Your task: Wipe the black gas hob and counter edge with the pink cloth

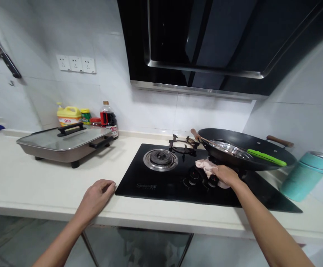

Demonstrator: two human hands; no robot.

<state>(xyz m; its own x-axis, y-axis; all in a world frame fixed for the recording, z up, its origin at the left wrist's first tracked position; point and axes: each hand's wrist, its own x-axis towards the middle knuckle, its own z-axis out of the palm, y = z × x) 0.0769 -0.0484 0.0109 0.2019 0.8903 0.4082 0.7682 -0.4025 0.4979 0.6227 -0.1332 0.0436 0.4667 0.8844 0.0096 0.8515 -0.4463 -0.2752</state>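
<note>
My right hand (226, 175) presses a pale pink cloth (206, 165) onto the black glass gas stove (161, 191), right behind the two control knobs (194, 176). Part of the cloth shows under the hand too. My left hand (98, 194) rests on the white counter beside the stove's front left corner, its fingers loosely curled in with nothing visible in them. The left burner (160, 159) is bare. Its black pan support (184, 144) sits at the back of the glass. A large wok (219, 150) stands over the right side, holding a shiny metal lid or bowl (229, 147) and a green-handled utensil (267, 157).
A turquoise tumbler (303, 176) stands right of the stove. An electric pan with a glass lid (63, 146) occupies the left counter (39, 185), with a yellow detergent jug (69, 115) and a dark sauce bottle (109, 118) behind it. A range hood (200, 44) hangs low overhead.
</note>
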